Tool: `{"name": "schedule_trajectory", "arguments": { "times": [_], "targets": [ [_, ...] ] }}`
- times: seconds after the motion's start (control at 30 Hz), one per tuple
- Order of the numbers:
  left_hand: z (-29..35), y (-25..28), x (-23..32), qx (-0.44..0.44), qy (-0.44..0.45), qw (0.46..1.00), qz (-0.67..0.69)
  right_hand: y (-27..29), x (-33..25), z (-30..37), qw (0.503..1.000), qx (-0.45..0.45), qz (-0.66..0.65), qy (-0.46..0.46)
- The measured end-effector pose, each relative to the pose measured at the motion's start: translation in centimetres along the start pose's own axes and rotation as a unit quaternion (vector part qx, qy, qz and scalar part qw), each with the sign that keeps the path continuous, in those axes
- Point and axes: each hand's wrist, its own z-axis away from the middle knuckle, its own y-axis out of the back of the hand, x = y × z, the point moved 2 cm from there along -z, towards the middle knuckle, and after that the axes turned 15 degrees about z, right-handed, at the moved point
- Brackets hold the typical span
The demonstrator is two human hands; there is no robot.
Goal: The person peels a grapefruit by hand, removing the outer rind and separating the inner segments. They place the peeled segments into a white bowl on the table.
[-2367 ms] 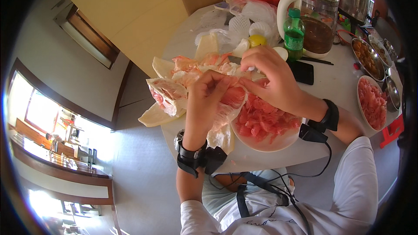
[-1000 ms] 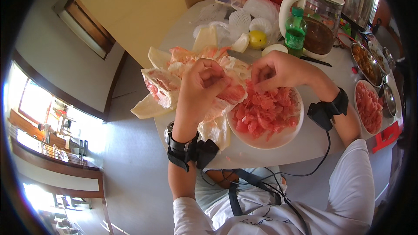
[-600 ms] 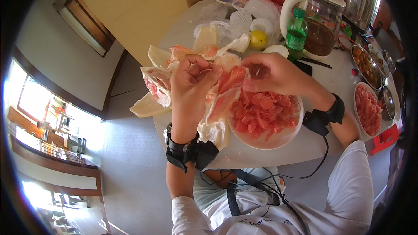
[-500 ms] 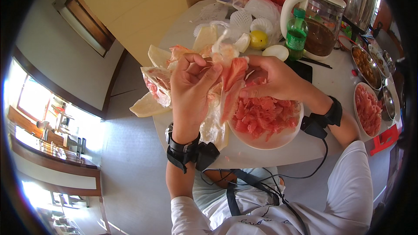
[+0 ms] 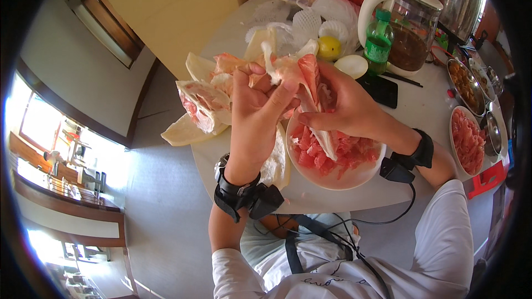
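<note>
My left hand [image 5: 256,113] and my right hand [image 5: 354,102] are close together, both closed on a pomelo segment [image 5: 309,75]. Pale membrane hangs loose from the segment, and a strip of it [image 5: 326,144] dangles over the bowl. Directly below is a white bowl [image 5: 327,184] holding torn pink pomelo flesh [image 5: 354,158]. Beside my left hand lies an opened pomelo portion [image 5: 200,106] among thick pale peel pieces [image 5: 191,133]. My left fingertips are partly hidden behind the segment.
Farther back stand a green-capped bottle [image 5: 378,44], a glass kettle [image 5: 407,39] and a yellow fruit [image 5: 330,48] by white foam netting. A dark phone [image 5: 379,89] lies right of the bowl. At the right are another bowl of pink flesh [image 5: 468,141] and metal dishes [image 5: 465,86].
Both hands have shifted slightly, the left one to the right. The segment has turned, and a strip of membrane now hangs down over the bowl.
</note>
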Motion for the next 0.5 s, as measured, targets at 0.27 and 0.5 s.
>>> {"name": "schedule_trajectory", "arguments": {
  "times": [0.27,0.5],
  "targets": [
    [-0.2,0.7,-0.1,-0.010,-0.018,0.999,-0.050,0.0,-0.8,0.0,0.997,-0.024,-0.066,-0.026],
    [-0.1,0.5,0.2,-0.045,0.025,0.997,0.062,-0.4,-1.8,0.6,0.958,-0.072,-0.260,-0.099]
  ]
}}
